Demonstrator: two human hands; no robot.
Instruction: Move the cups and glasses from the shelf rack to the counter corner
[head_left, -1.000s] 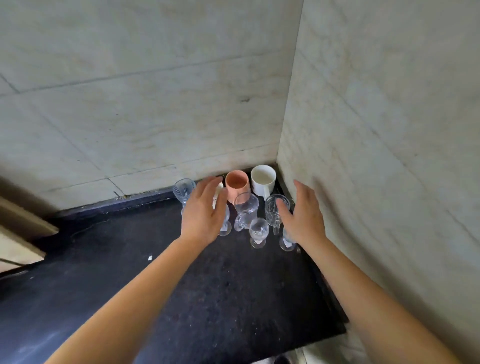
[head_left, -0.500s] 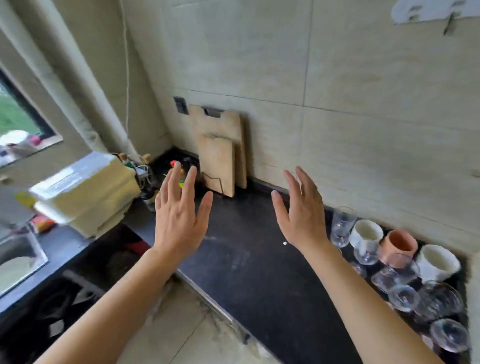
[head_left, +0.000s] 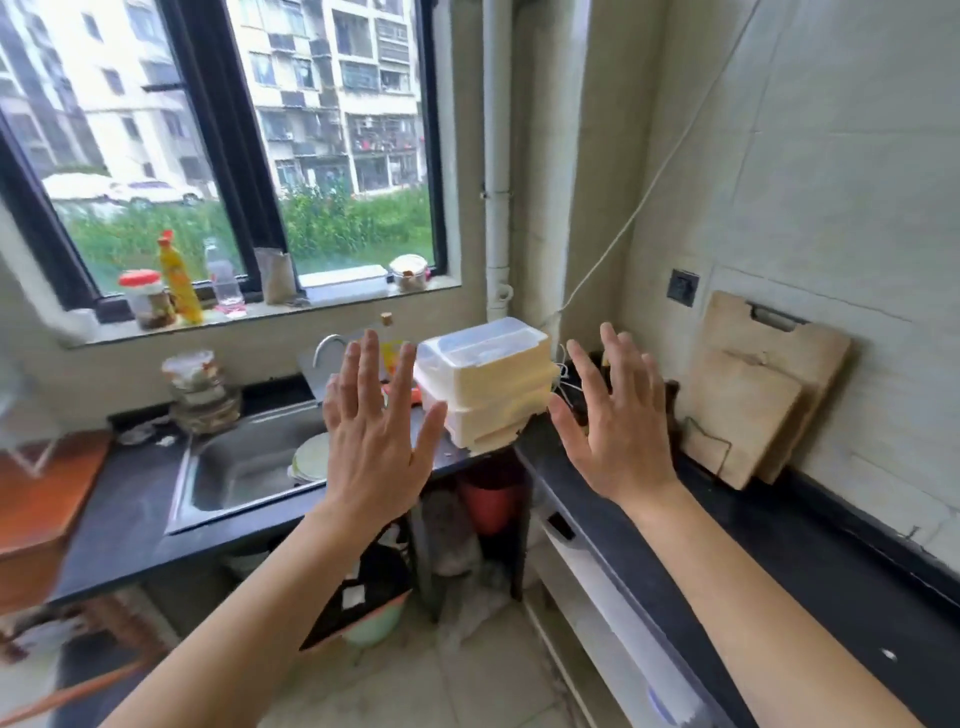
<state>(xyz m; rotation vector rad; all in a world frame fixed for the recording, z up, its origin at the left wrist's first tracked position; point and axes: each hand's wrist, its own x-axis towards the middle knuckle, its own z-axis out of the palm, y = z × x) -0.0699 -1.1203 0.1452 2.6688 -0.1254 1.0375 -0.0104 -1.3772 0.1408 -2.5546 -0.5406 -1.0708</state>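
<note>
My left hand is raised in front of me with its fingers spread and nothing in it, over the edge of the sink counter. To its right my right hand is also spread and empty, above the black counter. No cups or glasses show in this view. The shelf rack is not in sight either.
A stack of white plastic containers stands between my hands at the inner counter corner. A steel sink with a plate lies to the left. Two wooden cutting boards lean on the right wall. Bottles and jars line the window sill.
My view has swung left, away from the corner with the cups and glasses, which have left the frame. Both hands stay empty and spread, now facing the sink and window.
</note>
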